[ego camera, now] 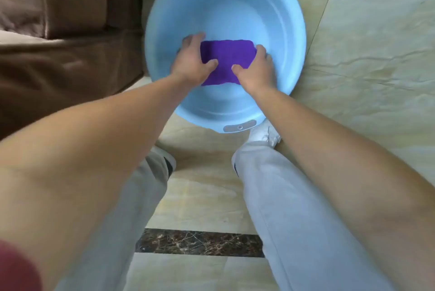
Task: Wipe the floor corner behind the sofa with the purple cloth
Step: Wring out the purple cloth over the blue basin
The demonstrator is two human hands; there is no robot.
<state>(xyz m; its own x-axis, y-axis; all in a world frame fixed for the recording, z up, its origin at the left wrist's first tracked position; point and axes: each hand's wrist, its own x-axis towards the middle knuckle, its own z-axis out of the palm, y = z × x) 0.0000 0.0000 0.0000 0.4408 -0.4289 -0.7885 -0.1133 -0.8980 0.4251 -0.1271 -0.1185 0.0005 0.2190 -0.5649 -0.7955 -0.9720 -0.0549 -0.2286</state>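
While you stand over the basin [164,20], your legs and shoes frame the near floor [367,38], tan stone tile with one dark marble strip. Both forearms reach forward and down.

Left hand [191,62]: fingers curled over the left edge of the cloth [227,57], thumb lying across its top. Right hand [256,69]: same hold on the right edge, thumb pointing inward. Both hands closed on the cloth, one at each end, inside the basin and above its bottom. Whether the basin holds water: cannot tell.

Handling, judged: soft, limp and light; heavier and likely to drip if wet. It will not slip much, the pile looks grippy. Hold it bunched in the palm or folded flat under the fingers for wiping; an edge pinch would let it sag.

Appearance: deep purple, fuzzy towelling, folded to a rough rectangle with ragged near and far edges.

Farther left, the brown sofa [58,20] stands just beside the basin. The corner behind it is not in view.
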